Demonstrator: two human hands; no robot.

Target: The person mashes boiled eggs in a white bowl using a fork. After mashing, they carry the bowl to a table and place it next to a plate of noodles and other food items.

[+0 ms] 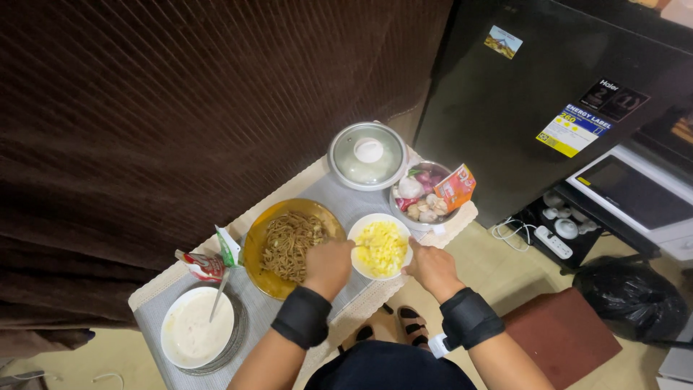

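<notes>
A small table (339, 307) covered with a grey mat stands against a dark brown curtain (180, 108), with a black refrigerator (548, 94) to the right.

The left hand (328, 266) is curled closed over the near right rim of an amber glass plate (263, 278), which holds a heap of brown noodles (290, 244). What the fingers pinch cannot be made out; a thin utensil seems to reach from this hand into the bowl beside it. The right hand (431, 267) grips the near right edge of a white bowl (359, 235), fingers bent around the rim. That bowl sits just right of the amber plate, near the table's front edge, and is filled with yellow scrambled egg (381, 248).

Farther back, a metal bowl (426, 220) holds garlic, red onions and other small vegetables, with an orange packet (456, 188) leaning on its right side. To its far left sits a round pot covered by a glass lid (368, 155) with a white knob.

At the near left, a white bowl on stacked plates (196, 334) holds a pale creamy liquid, and a spoon (219, 294) rests in it. Just beyond it lie an opened red sachet (204, 266) and a green-and-white one (228, 248).

Both wrists wear black bands.
</notes>
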